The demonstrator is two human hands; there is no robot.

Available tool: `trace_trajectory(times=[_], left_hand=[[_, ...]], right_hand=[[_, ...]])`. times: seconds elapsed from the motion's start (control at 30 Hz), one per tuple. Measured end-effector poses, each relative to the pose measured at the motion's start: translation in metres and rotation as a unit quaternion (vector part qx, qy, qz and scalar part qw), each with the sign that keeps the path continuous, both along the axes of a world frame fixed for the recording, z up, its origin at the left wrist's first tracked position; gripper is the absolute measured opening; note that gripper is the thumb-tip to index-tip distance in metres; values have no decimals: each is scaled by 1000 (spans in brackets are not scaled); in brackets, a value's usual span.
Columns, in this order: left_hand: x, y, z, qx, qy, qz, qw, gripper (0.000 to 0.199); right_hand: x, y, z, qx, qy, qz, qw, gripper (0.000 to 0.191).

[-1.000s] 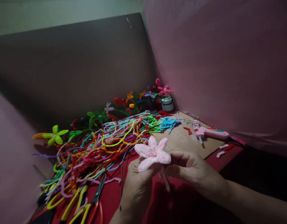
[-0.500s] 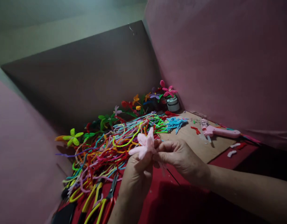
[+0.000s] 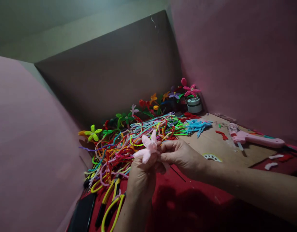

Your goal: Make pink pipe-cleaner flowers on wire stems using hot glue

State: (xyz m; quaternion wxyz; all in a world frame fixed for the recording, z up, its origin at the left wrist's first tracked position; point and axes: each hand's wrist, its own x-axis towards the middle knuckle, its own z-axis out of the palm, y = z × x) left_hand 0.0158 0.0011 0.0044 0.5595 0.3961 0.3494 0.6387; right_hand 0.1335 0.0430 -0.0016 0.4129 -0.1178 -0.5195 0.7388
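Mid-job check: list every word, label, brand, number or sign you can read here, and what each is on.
No readable text.
White arc-shaped piece with a yellow edge: dark marks, too small to tell whether print or holes.
Pink plastic glue gun, grey-white round container, flat black object: no lettering I can make out.
Pale pink fuzzy flower: none visible.

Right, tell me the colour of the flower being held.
The held flower is pale pink; the head view shows it best.

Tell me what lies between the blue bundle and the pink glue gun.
In the head view, mainly a red scrap and a small green bit, on the wooden board.
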Motion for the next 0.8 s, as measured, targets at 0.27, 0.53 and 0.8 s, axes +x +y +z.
trace_trajectory(times=[0.27,0.53,0.8], left_hand=[[0,6,-4,9,36,64,997,20],[-7,13,-11,-20,31,44,998,20],[-24,-11,28,73,338,281,895,24]], right_hand=[[-7,12,-13,-109,29,80,990,20],[-7,17,-16,-96,22,12,995,27],[-2,16,-18,-3,-59,-99,993,31]])
